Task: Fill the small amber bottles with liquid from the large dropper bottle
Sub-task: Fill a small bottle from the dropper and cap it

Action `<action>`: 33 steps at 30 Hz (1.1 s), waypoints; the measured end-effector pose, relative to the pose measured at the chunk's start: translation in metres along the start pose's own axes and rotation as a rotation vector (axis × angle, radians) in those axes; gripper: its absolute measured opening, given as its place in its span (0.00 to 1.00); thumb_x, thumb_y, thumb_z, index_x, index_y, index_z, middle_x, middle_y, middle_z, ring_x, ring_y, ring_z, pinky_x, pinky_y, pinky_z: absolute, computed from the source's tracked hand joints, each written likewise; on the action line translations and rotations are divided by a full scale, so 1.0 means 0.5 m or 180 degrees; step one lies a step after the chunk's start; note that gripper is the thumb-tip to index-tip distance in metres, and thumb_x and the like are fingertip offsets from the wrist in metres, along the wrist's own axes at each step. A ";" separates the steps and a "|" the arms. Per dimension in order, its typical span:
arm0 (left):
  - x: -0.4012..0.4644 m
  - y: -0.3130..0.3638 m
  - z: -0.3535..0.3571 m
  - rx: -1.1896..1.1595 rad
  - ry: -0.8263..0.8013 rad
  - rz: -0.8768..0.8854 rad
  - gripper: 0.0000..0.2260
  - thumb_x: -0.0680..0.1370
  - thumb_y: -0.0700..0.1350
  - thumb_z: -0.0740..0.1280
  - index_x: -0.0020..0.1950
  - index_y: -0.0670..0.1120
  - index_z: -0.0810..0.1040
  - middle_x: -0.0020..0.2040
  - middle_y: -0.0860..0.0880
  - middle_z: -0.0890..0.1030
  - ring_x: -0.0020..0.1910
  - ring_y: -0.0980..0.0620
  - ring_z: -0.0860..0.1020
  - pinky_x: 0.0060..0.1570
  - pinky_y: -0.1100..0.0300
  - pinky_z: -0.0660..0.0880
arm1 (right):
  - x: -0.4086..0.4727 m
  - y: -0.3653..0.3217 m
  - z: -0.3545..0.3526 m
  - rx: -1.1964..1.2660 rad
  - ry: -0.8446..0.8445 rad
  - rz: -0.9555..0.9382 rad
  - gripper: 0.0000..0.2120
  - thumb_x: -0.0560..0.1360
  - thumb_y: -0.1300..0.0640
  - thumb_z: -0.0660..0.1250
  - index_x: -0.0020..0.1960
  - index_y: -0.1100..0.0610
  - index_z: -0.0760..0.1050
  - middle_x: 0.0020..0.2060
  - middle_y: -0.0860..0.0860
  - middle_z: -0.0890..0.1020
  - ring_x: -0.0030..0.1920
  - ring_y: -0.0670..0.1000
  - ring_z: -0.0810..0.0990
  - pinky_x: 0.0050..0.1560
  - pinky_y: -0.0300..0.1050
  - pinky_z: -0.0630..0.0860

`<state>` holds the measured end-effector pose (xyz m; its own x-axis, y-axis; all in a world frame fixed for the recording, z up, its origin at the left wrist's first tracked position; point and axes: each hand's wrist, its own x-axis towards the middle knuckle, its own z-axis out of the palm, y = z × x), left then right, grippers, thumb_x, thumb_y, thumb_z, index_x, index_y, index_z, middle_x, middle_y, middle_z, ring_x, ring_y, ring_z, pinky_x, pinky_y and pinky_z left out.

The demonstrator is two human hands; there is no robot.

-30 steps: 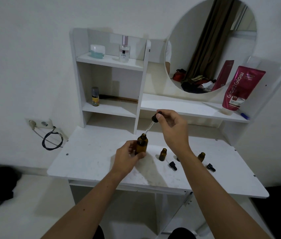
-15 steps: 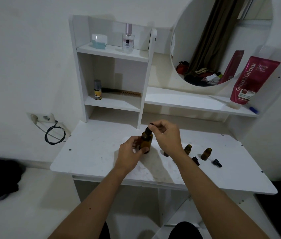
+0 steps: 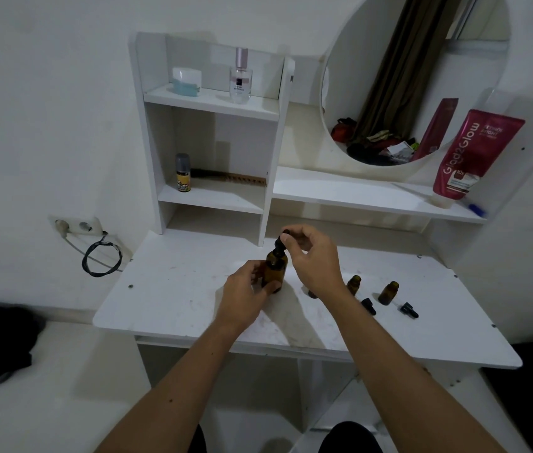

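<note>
Left hand wrapped around the body of the large dropper bottle, holding it upright on the desk. Right hand directly above and just beside it, thumb and forefinger pinching the black dropper cap, which sits at the bottle's neck. Cannot tell whether the cap is screwed down or merely resting with the pipette inside. Long axis of bottle and dropper vertical, in line.

Small amber bottles to the right of the right hand, all upright and uncapped as far as visible. Counted: two in clear view, one just beside the right wrist, one further right; a third partly hidden under the right wrist, identity judged from colour only. Loose black small caps on the desk: two counted, one between the two clear bottles and nearer the body, one at the far right. Fill level of the small bottles not readable.

Judgement: right hand nearer to the small bottles; coming move likely a lift of the dropper straight up, then a short carry rightward. Risk: drips across the desk.
</note>
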<state>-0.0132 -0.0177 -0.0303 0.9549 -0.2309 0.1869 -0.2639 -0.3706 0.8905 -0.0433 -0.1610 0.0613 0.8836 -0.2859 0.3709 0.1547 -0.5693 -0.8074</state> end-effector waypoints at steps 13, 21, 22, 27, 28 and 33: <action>-0.056 -0.001 0.010 -0.0021 0.0509 0.0065 0.18 0.72 0.52 0.79 0.54 0.52 0.74 0.48 0.56 0.79 0.46 0.55 0.79 0.44 0.65 0.77 | 0.005 -0.051 -0.118 0.0746 0.0430 -0.0244 0.08 0.81 0.60 0.70 0.59 0.56 0.83 0.52 0.47 0.87 0.56 0.43 0.85 0.62 0.37 0.79; -0.067 0.038 0.086 -0.0264 -0.0197 0.0290 0.24 0.73 0.52 0.78 0.67 0.50 0.77 0.58 0.57 0.82 0.53 0.63 0.80 0.54 0.70 0.78 | -0.040 0.026 -0.181 0.0685 0.0601 -0.0006 0.07 0.81 0.58 0.71 0.59 0.53 0.83 0.50 0.47 0.88 0.54 0.45 0.87 0.63 0.46 0.82; -0.063 0.042 0.098 -0.0237 -0.0247 0.0287 0.25 0.73 0.52 0.78 0.68 0.51 0.77 0.60 0.57 0.82 0.55 0.62 0.80 0.55 0.69 0.77 | -0.043 0.034 -0.187 0.0676 0.0632 0.0009 0.08 0.81 0.58 0.71 0.59 0.54 0.84 0.50 0.48 0.88 0.54 0.45 0.87 0.63 0.47 0.82; -0.035 0.062 0.139 -0.0140 -0.0182 0.0169 0.28 0.73 0.51 0.78 0.71 0.48 0.76 0.61 0.54 0.81 0.57 0.58 0.80 0.52 0.72 0.72 | -0.044 0.059 -0.204 0.0695 0.0732 0.0089 0.08 0.81 0.58 0.71 0.59 0.57 0.84 0.48 0.48 0.88 0.53 0.46 0.87 0.62 0.47 0.82; -0.031 0.064 0.145 -0.0126 -0.0182 0.0173 0.28 0.73 0.51 0.78 0.70 0.48 0.76 0.60 0.54 0.81 0.57 0.57 0.80 0.52 0.73 0.72 | -0.043 0.063 -0.203 0.0698 0.0728 0.0105 0.08 0.81 0.58 0.71 0.59 0.57 0.84 0.48 0.48 0.88 0.53 0.46 0.87 0.62 0.47 0.82; -0.019 0.060 0.169 0.0009 -0.0058 0.0319 0.22 0.74 0.48 0.78 0.66 0.47 0.79 0.58 0.54 0.83 0.54 0.59 0.81 0.56 0.66 0.77 | -0.039 0.083 -0.188 0.0647 0.0668 0.0170 0.08 0.81 0.58 0.71 0.58 0.57 0.84 0.48 0.48 0.88 0.51 0.44 0.87 0.57 0.40 0.81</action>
<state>-0.0415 -0.1026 -0.0404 0.9210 -0.2833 0.2674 -0.3584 -0.3473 0.8665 -0.0957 -0.2513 0.0634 0.7853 -0.4765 0.3952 0.2147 -0.3892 -0.8958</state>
